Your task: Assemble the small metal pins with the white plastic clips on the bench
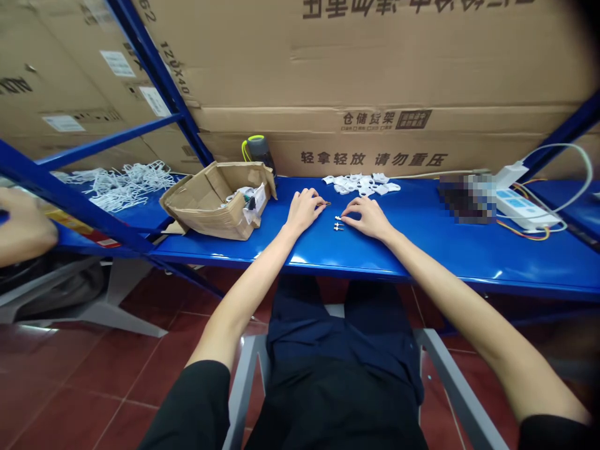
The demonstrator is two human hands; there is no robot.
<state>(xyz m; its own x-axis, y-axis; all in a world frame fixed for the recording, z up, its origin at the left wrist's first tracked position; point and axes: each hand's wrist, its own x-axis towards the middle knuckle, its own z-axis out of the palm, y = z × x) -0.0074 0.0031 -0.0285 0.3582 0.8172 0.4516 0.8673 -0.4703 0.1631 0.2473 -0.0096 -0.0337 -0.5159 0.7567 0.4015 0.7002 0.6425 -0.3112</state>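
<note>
Hands (304,211) (367,217) each pinch something barely discernible: left, a brownish piece (328,204); right, a white piece (338,218).

Black short sleeves (193,400) and dark navy trousers (347,334) are worn.

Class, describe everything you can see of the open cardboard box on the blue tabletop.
The cardboard box is brown and open-topped, with creased walls and an uneven rim. It stands upright on the blue tabletop, left of the left hand, which does not touch it. Whitish items show inside towards its right end, too small to identify.
</note>
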